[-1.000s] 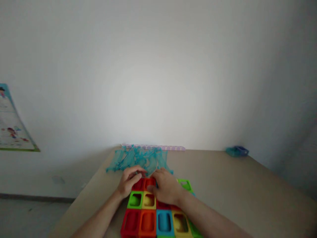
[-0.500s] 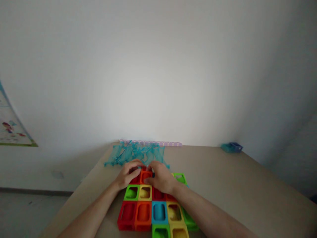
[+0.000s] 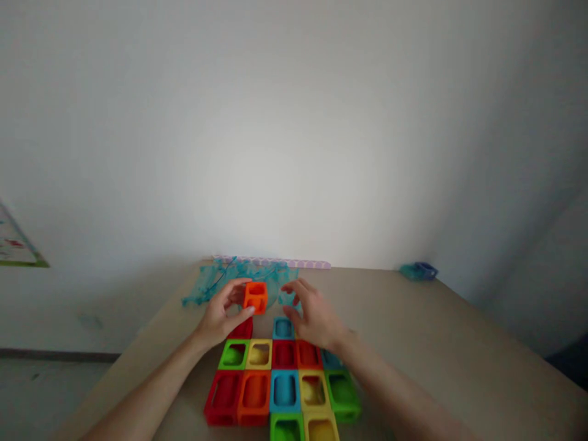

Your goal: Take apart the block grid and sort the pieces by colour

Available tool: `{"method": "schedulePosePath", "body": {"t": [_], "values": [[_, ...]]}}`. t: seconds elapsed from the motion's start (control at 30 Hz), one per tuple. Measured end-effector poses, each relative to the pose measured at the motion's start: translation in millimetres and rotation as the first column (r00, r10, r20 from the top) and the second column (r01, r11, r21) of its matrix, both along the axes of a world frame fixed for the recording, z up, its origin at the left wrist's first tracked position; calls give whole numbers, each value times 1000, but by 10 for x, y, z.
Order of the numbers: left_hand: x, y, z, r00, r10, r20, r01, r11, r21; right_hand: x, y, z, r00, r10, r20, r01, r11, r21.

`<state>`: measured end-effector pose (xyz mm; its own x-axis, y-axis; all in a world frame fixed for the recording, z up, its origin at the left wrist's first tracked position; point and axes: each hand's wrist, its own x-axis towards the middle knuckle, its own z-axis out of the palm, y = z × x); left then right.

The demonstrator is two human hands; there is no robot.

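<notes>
orange block [image 3: 256, 298] is off the surface [image 3: 427, 343], pinched between thumb and fingers of the left hand [image 3: 223, 311] near the far left of the colored blocks [image 3: 285, 392]; right hand [image 3: 313, 311] is parted, fingers bent, over the far right of them. surface is plain tan, with teal mesh [image 3: 206, 285] spread behind the hands, a purple patterned strip [image 3: 310, 264] along the wall [image 3: 294, 141] and a small dark blue container [image 3: 426, 271] at the far right corner. wall is pale, dimmer rightward, poster [image 3: 16, 245] at left, grey floor [image 3: 50, 395] below with dark skirting [image 3: 55, 354].
</notes>
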<state>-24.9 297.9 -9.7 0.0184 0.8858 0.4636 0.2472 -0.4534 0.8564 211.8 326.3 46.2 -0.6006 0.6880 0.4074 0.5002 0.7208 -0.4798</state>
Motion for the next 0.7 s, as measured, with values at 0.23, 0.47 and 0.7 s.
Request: {"method": "schedulePosePath", "body": {"t": [0.23,0.47,0.7], "values": [[183,-123,51,997,-77,-13,76,996,-54,474,-41,-125,945,-58,322,76,996,-42],[164,-151,55,989,-145,2,144,986,-81,595,106,-135,963,-53,265,114,969,-218],[205,-170,81,980,-200,-2,198,973,-119,579,316,-301,977,-67,201,139,919,-370]]}}
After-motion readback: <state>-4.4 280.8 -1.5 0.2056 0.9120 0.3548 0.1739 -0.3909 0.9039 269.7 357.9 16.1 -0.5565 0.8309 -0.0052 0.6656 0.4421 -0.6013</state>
